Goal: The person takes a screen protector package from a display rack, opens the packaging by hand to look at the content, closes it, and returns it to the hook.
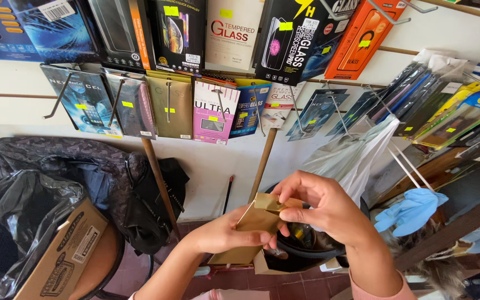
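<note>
- White wall panelling (462, 39) fills the background, with thin wooden rails and metal hooks carrying flat phone-accessory packages in two rows.
- Upper row, counted left to right: two blue packages, one black one with an orange edge, one black one (178, 33) with a yellow sticker, one white one (233, 33) with red lettering, one large black one (293, 39) with a yellow bolt mark, and one orange one (362, 39).
- Lower row: two grey-blue packs, one olive pack (170, 108), one pink pack (214, 114), one blue pack and one pale pack, then fanned bunches of dark and yellow-green packs at the right; most wear a small yellow price sticker.
- Two wooden sticks (159, 183) lean against the wall.
- One cardboard box (65, 255) lined with a black plastic bag sits at lower left, beside a dark bundle of cloth and a black bag.
- One blue glove (412, 211) lies on a wooden ledge at the right, below a clear plastic bag hanging from a hook.
- One small brown cardboard package (251, 228) is held low in the middle, above a round black bin.
- Left hand (226, 233) has its grip closed round the package's body, thumb across the front.
- Right hand (323, 208) pinches the package's folded top flap between thumb and fingertips, grip closed on it.
</note>
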